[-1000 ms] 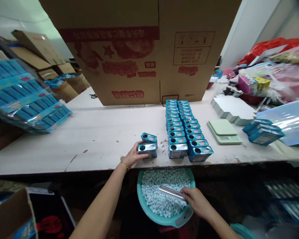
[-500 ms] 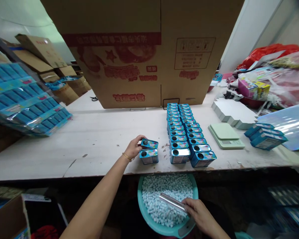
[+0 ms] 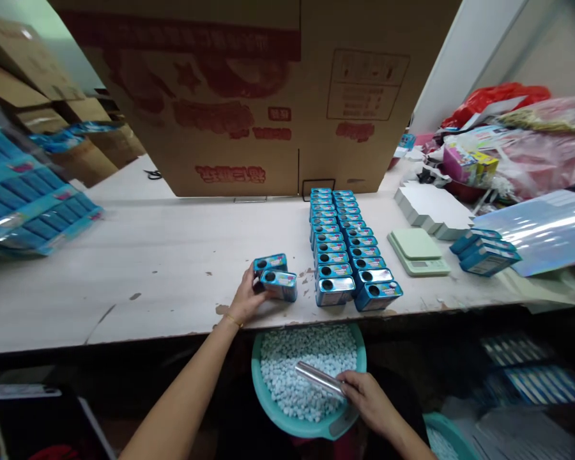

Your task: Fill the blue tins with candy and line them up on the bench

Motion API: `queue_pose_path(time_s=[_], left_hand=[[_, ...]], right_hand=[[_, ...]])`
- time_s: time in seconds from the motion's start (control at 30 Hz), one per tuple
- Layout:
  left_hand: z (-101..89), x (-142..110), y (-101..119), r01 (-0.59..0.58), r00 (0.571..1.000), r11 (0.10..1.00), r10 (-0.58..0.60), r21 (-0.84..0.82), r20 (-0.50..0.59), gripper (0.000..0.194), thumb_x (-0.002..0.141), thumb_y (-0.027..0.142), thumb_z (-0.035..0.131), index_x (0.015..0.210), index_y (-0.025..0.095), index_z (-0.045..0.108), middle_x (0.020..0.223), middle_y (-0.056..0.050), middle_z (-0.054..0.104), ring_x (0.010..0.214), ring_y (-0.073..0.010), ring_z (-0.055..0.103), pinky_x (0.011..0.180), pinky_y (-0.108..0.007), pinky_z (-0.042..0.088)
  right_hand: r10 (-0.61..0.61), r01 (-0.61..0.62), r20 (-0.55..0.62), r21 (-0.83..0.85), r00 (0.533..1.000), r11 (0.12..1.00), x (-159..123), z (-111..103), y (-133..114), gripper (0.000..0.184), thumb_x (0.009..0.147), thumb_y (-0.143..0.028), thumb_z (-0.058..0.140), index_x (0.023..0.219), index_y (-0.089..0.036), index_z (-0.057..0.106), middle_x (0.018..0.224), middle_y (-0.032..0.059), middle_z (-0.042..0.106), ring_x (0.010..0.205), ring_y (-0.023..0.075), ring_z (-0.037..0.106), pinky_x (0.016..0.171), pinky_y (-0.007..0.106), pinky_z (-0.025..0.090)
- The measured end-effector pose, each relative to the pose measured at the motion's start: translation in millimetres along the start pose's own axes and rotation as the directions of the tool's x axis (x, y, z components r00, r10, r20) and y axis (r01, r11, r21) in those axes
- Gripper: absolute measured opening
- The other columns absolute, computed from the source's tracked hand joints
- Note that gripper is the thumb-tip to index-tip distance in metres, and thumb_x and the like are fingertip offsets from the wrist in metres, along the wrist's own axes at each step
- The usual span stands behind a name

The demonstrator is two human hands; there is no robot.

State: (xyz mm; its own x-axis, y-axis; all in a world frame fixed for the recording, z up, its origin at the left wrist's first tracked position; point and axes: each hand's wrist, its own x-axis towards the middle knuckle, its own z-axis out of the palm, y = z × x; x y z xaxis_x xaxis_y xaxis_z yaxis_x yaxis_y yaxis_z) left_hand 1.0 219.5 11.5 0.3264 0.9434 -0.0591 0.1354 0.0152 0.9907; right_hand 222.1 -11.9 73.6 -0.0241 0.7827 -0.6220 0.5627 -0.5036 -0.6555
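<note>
My left hand [image 3: 247, 299] is at the left ends of two small blue tins on the table. Its thumb lies against the front tin [image 3: 282, 289], which stands slightly askew; its fingers reach round the rear tin [image 3: 269, 261]. Both tins have a round dark opening on top. My right hand [image 3: 367, 395] grips a shiny metal tube [image 3: 319, 377], slanted over a turquoise basin [image 3: 260, 383]. Small pale-blue and white candy-like pieces [image 3: 306, 351] fill the basin, below the table edge.
Two rows of blue tins [image 3: 333, 255] stand right of my left hand. Beyond them are a pale green scale [image 3: 416, 246], white card stack [image 3: 431, 207] and more blue boxes [image 3: 489, 255]. A large carton [image 3: 249, 128] stands at the back; wrapped blue packs [image 3: 29, 198] lean at left.
My left hand shifted from the front tin to the rear one, then back low with its thumb on the front tin, now turned askew. The right hand keeps the tube over the basin.
</note>
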Motion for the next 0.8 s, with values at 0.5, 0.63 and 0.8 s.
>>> queue_pose_path(time_s=[0.5, 0.63, 0.8], left_hand=[[25.0, 48.3, 45.9, -0.323, 0.944, 0.808, 0.309, 0.492, 0.112, 0.059, 0.057, 0.014, 0.057, 0.114, 0.028, 0.048, 0.121, -0.005, 0.035, 0.107, -0.0255, 0.040, 0.094, -0.040, 0.030], [41.1, 41.7, 59.9, -0.246, 0.968, 0.783, 0.226, 0.572, 0.108, 0.036, 0.070, 0.025, 0.050, 0.106, 0.026, 0.055, 0.102, -0.007, 0.046, 0.087, -0.0193, 0.052, 0.077, -0.032, 0.042], [63.0, 32.0, 62.9, -0.057, 0.997, 0.879, 0.077, 0.474, -0.024, 0.027, 0.075, 0.034, 0.047, 0.095, 0.020, 0.058, 0.064, -0.002, 0.055, 0.061, -0.0157, 0.055, 0.063, -0.028, 0.044]], right_hand=[[0.018, -0.019, -0.050, -0.015, 0.999, 1.000, 0.4, -9.7, 1.3, 0.027, 0.078, -0.031, 0.037, 0.074, -0.019, 0.061, 0.066, -0.0002, 0.057, 0.065, 0.0136, 0.049, 0.059, 0.021, 0.035], [0.020, -0.021, -0.054, -0.019, 0.998, 1.000, 3.4, -1.7, 6.0, 0.028, 0.077, -0.033, 0.037, 0.074, -0.020, 0.062, 0.069, 0.0001, 0.058, 0.066, 0.0143, 0.050, 0.062, 0.022, 0.036], [0.025, -0.026, -0.037, -0.019, 0.999, 0.999, 1.5, 2.7, 11.9, 0.029, 0.077, -0.035, 0.037, 0.076, -0.020, 0.062, 0.069, 0.0005, 0.059, 0.067, 0.0145, 0.050, 0.063, 0.021, 0.037]])
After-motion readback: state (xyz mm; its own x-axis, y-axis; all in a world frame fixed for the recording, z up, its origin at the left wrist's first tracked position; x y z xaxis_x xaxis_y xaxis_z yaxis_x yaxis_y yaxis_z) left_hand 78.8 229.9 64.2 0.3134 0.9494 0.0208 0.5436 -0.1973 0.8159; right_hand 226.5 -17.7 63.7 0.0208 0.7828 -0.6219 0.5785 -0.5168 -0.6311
